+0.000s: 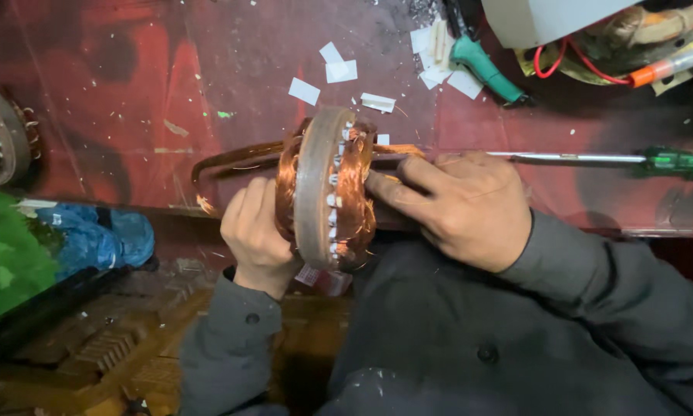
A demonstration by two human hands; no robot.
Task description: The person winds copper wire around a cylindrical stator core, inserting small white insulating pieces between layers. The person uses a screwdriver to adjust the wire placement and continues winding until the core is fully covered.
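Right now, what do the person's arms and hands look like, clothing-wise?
Both hands are bare: no gloves, rings or watch visible. The left hand and right hand come out of long dark grey fabric sleeves. The left cuff has a small dark round button.

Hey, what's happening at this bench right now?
A person holds a ring-shaped motor stator, wound with copper wire, upright on edge at the front of a red workbench. The left hand grips it from one side; the right hand presses fingers into the copper windings on the other. A green-handled screwdriver and white paper slips lie behind.
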